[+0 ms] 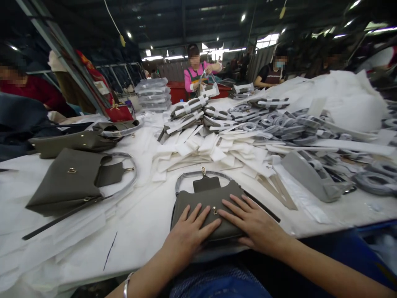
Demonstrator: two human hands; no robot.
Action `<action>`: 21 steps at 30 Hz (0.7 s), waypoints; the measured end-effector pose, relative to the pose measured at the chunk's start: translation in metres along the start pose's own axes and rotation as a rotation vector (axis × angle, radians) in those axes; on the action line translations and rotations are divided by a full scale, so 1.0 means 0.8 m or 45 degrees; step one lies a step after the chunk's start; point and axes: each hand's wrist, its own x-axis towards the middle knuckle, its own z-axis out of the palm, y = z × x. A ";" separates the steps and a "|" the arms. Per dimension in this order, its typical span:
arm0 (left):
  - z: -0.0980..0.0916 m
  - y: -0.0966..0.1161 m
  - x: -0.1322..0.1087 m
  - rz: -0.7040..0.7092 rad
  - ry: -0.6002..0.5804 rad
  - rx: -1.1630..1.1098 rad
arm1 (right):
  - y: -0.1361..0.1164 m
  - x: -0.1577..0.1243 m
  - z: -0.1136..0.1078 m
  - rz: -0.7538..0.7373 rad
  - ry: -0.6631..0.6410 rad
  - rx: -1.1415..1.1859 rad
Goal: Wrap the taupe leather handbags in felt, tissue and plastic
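Note:
A dark olive handbag [192, 199] lies on its back at the table's near edge, its wrapped handle and small tab pointing away from me. My left hand [194, 228] rests on the bag's left half with fingers spread. On the right half lies my right hand [252, 221], fingers stretched out flat. Between my fingertips shows a gold clasp [214, 210]. A dark strap [263, 205] runs out from the bag's right side. The bag's lower edge is partly hidden by my hands.
Two more olive handbags, one nearer [70, 178] and one behind [74, 142], lie to the left. White foam strips [214, 149] and wrapped handles [279, 124] are heaped ahead. A grey bag [313, 174] sits at right. Across the table a person in pink [189, 78] handles a bag.

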 end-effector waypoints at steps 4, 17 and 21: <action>0.042 -0.013 -0.016 0.035 0.051 0.031 | 0.000 -0.004 0.042 0.025 0.038 -0.050; 0.071 0.013 -0.001 0.016 0.340 -0.015 | 0.019 0.029 0.036 -0.076 0.104 0.223; 0.088 0.011 -0.004 -0.006 0.461 0.090 | 0.007 0.145 0.001 -0.068 0.111 0.623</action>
